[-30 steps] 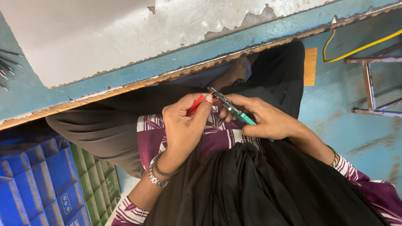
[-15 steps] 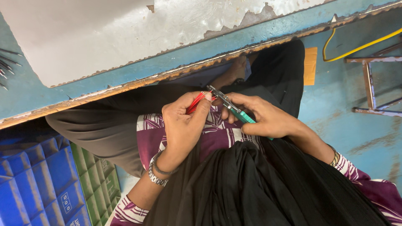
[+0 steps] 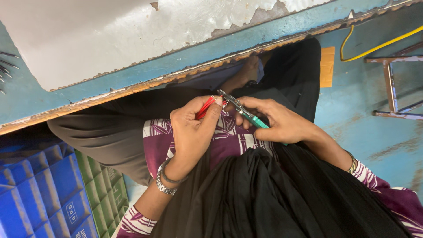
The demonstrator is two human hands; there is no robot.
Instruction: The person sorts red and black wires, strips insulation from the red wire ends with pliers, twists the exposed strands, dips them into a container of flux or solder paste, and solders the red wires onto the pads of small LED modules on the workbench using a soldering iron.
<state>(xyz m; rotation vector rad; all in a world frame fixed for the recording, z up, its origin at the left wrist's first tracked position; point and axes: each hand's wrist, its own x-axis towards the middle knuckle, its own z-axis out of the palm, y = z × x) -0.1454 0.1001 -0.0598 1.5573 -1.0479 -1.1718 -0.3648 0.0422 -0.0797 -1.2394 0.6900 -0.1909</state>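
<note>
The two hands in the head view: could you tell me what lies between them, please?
In the head view, the metal tip of the green-handled tool held by the right hand bridges the gap, meeting the red wires pinched in the left hand over patterned purple cloth.

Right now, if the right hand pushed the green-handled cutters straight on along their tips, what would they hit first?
The red wires pinched in the left hand. The cutters, held in the right hand, point up-left with their tips already at the wire ends. Beyond that lies the table edge, though depth is unclear.
</note>
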